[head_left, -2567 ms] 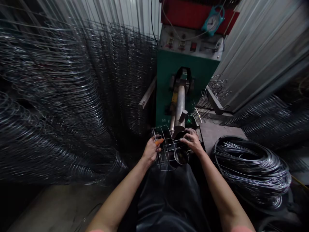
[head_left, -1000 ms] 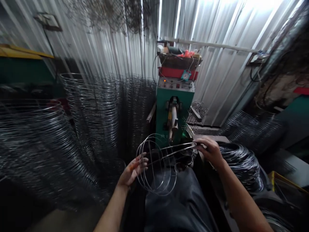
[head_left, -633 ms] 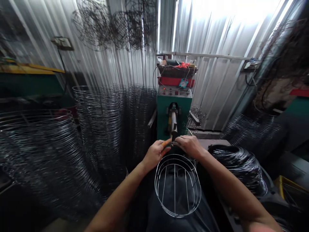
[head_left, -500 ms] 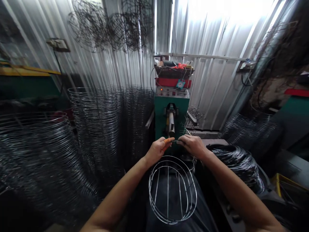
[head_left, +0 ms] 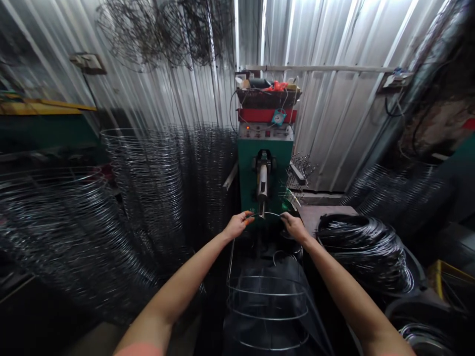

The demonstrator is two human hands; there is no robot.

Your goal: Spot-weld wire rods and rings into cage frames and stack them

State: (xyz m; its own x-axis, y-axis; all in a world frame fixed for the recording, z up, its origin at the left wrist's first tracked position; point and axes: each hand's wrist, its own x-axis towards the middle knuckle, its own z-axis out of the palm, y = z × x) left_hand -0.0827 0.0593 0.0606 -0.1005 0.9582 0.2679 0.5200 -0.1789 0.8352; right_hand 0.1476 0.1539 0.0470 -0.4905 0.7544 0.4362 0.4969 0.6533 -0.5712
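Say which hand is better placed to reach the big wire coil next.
Right, probably: the right hand is nearer the wire coil, though both it and the left hand hold the curved wire.

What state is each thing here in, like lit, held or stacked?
Curved wire: held, at the machine tip
Left hand: pinching that wire
Right hand: pinching it too
Lower wire hoops: not gripped directly
Indicator light: lit orange
Clock: time unreadable
Wire coil: loosely wound
Wire rings: stacked
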